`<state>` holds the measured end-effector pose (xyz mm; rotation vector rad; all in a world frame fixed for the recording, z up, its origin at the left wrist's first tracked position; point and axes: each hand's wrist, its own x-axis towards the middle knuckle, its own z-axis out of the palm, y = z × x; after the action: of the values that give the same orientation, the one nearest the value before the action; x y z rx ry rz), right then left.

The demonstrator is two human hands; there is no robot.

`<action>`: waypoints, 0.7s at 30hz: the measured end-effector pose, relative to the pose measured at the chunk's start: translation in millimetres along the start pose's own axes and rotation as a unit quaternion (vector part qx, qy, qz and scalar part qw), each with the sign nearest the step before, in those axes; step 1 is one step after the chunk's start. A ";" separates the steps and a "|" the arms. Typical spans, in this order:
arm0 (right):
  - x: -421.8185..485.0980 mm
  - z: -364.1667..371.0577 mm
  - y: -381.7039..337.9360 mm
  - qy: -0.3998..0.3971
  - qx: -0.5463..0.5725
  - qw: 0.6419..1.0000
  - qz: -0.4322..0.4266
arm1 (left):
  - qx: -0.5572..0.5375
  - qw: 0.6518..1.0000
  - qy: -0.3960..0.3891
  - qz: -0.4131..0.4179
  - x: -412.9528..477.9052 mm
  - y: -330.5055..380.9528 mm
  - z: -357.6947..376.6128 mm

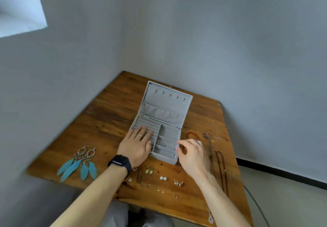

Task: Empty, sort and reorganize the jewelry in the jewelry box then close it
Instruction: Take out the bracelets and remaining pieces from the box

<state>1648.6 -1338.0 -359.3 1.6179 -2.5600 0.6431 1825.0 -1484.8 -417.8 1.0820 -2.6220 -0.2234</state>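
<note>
A grey velvet jewelry box [174, 160] stands open on the wooden table [106, 120], its lid [166, 101] tilted back. My left hand [137, 145] lies flat on the ring rolls in the box's left half, fingers spread, wearing a ring and a black watch. A thin silver bangle [166, 142] rests in a right compartment. My right hand [192, 154] hovers at the box's right edge, thumb and forefinger pinched near the bangle's end; whether they touch it I cannot tell.
Two turquoise feather earrings [77, 165] lie at the left. Small earrings, pearl studs [163, 178] and pins are spread in front of the box. A red bead bracelet [192, 134] and long necklaces [220, 170] lie to the right. Grey walls meet behind the table.
</note>
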 end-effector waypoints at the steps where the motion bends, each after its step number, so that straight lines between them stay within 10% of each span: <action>1: 9.0 5.8 -6.4 -0.018 -0.007 1.000 -0.004 | 0.003 1.000 0.004 -0.004 -0.4 -1.6 0.5; 21: 75.4 26.0 -58.7 -0.280 0.003 0.954 0.104 | 0.005 0.999 0.033 0.004 -1.1 3.4 2.4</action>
<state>1670.3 -1433.6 -345.1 1.7504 -3.1526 0.2098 1822.7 -1481.6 -419.4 1.0629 -2.5713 -0.1688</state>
